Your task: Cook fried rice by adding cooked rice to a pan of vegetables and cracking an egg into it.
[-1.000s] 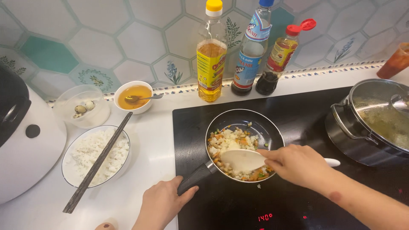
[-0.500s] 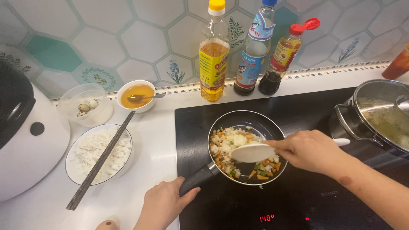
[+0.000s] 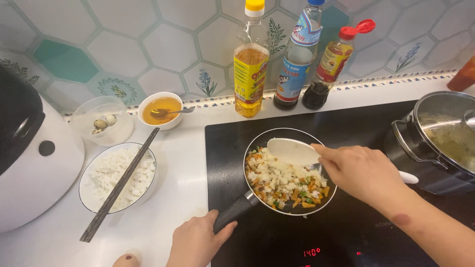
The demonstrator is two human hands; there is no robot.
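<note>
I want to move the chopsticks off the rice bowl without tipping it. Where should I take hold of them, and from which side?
Probably grip the dark chopsticks at the near end jutting past the rim of the rice bowl over the counter, coming from above. They lie slanted across the bowl, so that overhanging end is free of rice.

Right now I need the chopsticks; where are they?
In the head view, the chopsticks lie at left across the bowl of rice, beside the white rice cooker.

White counter [image 3: 173, 207]: cooktop [image 3: 346, 232], rice bowl [image 3: 86, 198].
</note>
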